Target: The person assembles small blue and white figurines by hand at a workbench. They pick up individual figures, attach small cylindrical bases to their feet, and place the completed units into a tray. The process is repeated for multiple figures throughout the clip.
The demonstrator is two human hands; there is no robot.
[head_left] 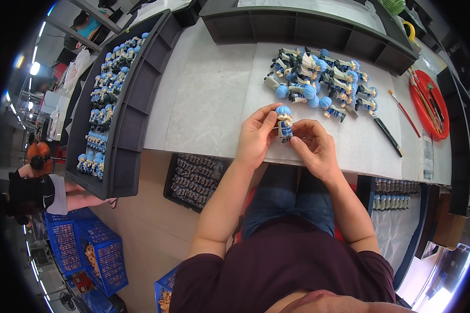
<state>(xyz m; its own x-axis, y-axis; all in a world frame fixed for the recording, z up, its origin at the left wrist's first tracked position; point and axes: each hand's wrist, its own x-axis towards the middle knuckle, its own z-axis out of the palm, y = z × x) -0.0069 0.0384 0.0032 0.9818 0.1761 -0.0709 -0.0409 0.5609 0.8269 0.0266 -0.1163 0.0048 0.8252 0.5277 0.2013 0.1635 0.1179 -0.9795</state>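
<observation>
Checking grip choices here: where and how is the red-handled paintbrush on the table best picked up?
Pinch the paintbrush mid-handle from above, probably with the right hand, once off the figurine, coming from the near side: it lies flat, thin and straight, bristles pointing away, handle end nearer.

A factory-like figurine workshop: blue-haired figurines lie heaped on a worktable between one and two o'clock, more fill a dark grey tray at ten, a red dish holds paintbrushes near half past two, blue crates stand at eight.
</observation>
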